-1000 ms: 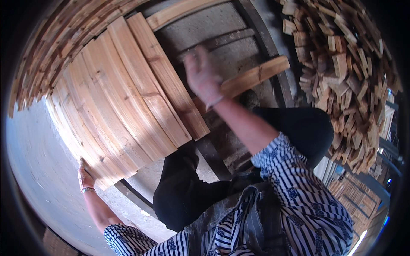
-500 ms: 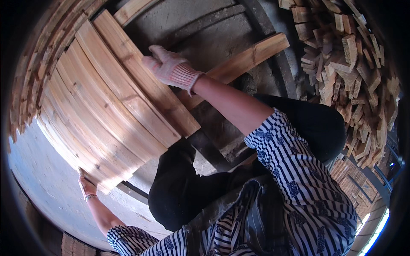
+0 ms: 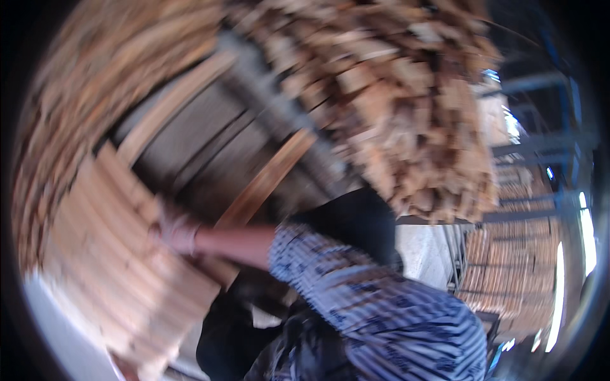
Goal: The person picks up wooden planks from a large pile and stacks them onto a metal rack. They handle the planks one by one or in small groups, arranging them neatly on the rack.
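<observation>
A row of pale wooden planks point(image 3: 121, 254) lies side by side at the left, their edges close together. My right hand point(image 3: 175, 233), in a light knitted glove, is over the planks near the row's right edge; motion smears its fingers, so its grip cannot be made out. At the bottom left, only a small part of my left hand point(image 3: 122, 369) shows by the planks' near corner, its fingers not readable. A narrow crosspiece board point(image 3: 270, 174) reaches out from beneath the row toward the upper right.
Another board point(image 3: 178, 105) extends from the row's far end. A long stack of boards point(image 3: 70, 133) curves along the left. Piled wood pieces point(image 3: 394, 120) rise at the upper right. Further right stand bundled boards point(image 3: 508, 267) and metal framing point(image 3: 534, 149). My dark-clad knee point(image 3: 356, 219) is beside the crosspiece.
The view has swung right, bringing more of the wood pile and the bundled boards into sight. My right hand has come onto the planks; my left hand has slipped toward the lower edge.
</observation>
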The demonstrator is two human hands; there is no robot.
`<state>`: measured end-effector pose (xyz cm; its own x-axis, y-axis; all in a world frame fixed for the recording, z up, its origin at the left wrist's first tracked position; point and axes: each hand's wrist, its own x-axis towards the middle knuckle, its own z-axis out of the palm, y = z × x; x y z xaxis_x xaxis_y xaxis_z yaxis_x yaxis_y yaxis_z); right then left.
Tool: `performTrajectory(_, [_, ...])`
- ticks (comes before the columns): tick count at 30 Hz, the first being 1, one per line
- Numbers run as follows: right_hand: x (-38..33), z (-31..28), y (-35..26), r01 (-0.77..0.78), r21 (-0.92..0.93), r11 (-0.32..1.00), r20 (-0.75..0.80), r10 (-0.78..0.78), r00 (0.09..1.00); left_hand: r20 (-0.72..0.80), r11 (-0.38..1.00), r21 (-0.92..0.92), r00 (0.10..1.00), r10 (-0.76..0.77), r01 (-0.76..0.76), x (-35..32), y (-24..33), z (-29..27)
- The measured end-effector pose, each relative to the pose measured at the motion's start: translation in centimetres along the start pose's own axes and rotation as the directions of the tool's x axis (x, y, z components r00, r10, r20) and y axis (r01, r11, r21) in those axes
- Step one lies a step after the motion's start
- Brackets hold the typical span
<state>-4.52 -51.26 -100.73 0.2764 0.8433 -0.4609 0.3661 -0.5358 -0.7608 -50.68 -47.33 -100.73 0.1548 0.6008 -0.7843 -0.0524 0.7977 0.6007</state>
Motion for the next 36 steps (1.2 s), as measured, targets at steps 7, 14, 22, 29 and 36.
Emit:
performTrajectory(7, [-12.1,-6.6,-6.3,0.399,-0.040,0.916,-0.162,-0.400,0.902,0.191,0.872,0.413,0.961,0.199,-0.263,-5.2,0.6,21.7])
performTrajectory(14, [-33.6,-19.7,-1.9,0.538,-0.445,0.716,-0.310,-0.687,0.657,0.359,0.759,0.507,0.900,0.246,-0.409,-10.4,1.6,30.7])
performTrajectory(22, [-46.8,-33.1,4.2,-0.243,-0.678,0.694,-0.670,-0.446,0.594,0.448,0.666,0.532,0.841,0.302,-0.523,-14.9,1.7,34.2])
performTrajectory(29, [-55.6,-42.4,3.4,-0.714,-0.540,0.446,-0.839,-0.348,0.418,0.781,0.375,0.412,0.534,0.323,-0.830,-19.1,4.0,40.6])
performTrajectory(36, [-54.3,-50.5,5.7,-0.826,-0.443,0.349,-0.884,-0.020,0.466,0.990,0.072,0.134,0.138,0.043,-0.988,-25.6,-1.2,51.5])
